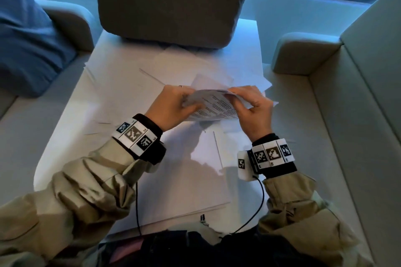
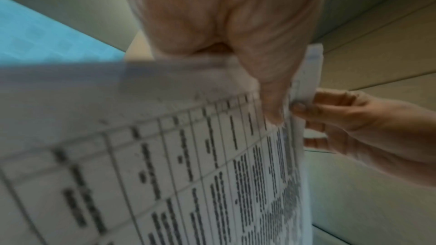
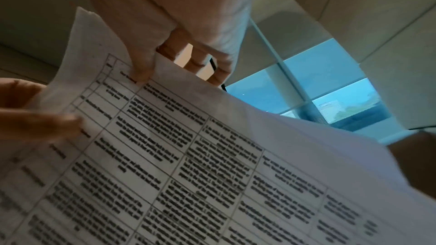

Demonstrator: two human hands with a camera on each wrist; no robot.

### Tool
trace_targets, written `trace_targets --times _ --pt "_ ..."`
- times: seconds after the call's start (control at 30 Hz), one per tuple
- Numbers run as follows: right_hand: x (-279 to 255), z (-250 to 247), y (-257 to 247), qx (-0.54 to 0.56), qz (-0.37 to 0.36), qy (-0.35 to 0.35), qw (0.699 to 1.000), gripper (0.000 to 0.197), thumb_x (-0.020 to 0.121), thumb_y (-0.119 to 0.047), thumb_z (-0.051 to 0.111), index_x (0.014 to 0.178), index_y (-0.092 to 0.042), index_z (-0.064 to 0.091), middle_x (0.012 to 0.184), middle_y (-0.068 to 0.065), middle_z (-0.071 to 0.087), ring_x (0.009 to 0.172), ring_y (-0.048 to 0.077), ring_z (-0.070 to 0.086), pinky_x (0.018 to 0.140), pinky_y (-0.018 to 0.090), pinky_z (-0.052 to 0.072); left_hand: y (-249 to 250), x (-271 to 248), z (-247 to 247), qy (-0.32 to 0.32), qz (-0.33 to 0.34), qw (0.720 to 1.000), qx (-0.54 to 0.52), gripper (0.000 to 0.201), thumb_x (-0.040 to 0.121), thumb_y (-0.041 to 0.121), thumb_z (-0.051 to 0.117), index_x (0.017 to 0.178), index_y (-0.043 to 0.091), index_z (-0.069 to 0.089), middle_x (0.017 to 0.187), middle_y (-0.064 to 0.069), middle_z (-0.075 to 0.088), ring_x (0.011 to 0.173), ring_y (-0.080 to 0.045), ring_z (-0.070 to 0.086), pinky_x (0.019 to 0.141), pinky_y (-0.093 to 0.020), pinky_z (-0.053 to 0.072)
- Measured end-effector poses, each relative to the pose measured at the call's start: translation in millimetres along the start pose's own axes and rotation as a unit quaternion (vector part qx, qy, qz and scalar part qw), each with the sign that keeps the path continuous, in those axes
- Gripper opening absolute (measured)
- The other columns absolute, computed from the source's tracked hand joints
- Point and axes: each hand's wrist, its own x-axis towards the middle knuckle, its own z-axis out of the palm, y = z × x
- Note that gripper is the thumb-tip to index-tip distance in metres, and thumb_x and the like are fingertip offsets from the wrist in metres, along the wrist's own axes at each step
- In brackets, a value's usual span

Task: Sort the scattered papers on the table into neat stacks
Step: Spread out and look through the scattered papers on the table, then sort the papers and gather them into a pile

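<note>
A small bundle of printed sheets (image 1: 213, 105) with a table of text hangs above the white table (image 1: 71, 119), held between both hands. My left hand (image 1: 173, 106) grips its left edge, thumb on the printed face. My right hand (image 1: 252, 107) pinches the right edge between thumb and fingers. The printed sheets (image 2: 165, 165) fill the left wrist view, where the left hand (image 2: 235, 34) clamps their top and the right hand (image 2: 349, 124) shows beyond. In the right wrist view the right hand (image 3: 169, 44) pinches the printed sheets (image 3: 188, 156). Loose blank sheets (image 1: 195, 65) lie scattered on the table, and a flat pile (image 1: 184, 180) lies near me.
A grey padded chair back (image 1: 171, 0) stands at the table's far edge. Beige sofa arms (image 1: 303, 52) flank the table on the right and left, with a blue cushion (image 1: 26, 34) at far left. Wrist-band cables (image 1: 137, 208) hang over the near pile.
</note>
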Motion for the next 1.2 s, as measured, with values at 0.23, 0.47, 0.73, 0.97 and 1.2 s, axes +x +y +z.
trace_targets --times 0.23,0.47,0.73,0.97,1.2 --pt "-24 0 20 -0.186 0.217 0.097 0.953 0.11 0.057 -0.049 0.085 0.143 -0.007 0.03 0.144 0.01 0.035 0.133 0.023 0.032 0.111 0.036 0.029 -10 -41 -57 0.081 -0.013 0.996 -0.04 0.016 0.081 0.027 0.07 0.075 0.013 0.072 0.067 0.003 0.067 0.06 -0.008 0.056 0.055 -0.023 0.044" --pt "-60 19 32 0.117 0.47 -0.064 0.873 0.086 0.044 -0.036 0.083 0.122 -0.023 0.05 0.122 -0.008 0.063 0.117 0.012 0.054 0.101 0.043 0.042 -12 -72 -112 0.107 -0.066 0.979 -0.16 0.025 0.072 0.011 0.079 0.079 0.031 0.066 0.068 0.031 0.064 0.064 0.011 0.055 0.064 -0.008 0.044" --pt "-85 24 2 0.073 0.428 -0.048 0.9 0.01 0.089 -0.014 0.063 0.099 -0.013 0.062 0.095 0.005 0.072 0.076 0.013 0.071 0.059 0.022 0.055 -86 -117 -105 0.051 -0.279 0.95 -0.134 0.065 0.083 0.01 0.069 0.137 0.018 0.034 0.117 0.0 0.056 0.108 -0.015 0.058 0.093 -0.035 0.049" --pt "-128 27 17 -0.104 0.461 -0.18 0.863 0.009 0.091 -0.016 0.059 0.098 -0.013 0.065 0.1 0.013 0.071 0.086 0.027 0.068 0.082 0.045 0.056 -139 -177 -80 -0.151 -0.354 0.921 -0.063 0.106 0.083 0.016 0.07 0.149 0.024 -0.012 0.136 -0.01 0.051 0.119 -0.03 0.054 0.099 -0.043 0.045" --pt "-153 33 48 -0.321 0.478 -0.262 0.774 0.048 0.09 -0.036 0.061 0.125 -0.004 0.056 0.126 0.018 0.056 0.115 0.031 0.055 0.099 0.036 0.041 -156 -196 -71 -0.186 -0.434 0.88 0.057 0.08 0.081 0.02 0.067 0.143 -0.001 0.021 0.129 -0.019 0.047 0.121 -0.031 0.044 0.096 -0.033 0.039"
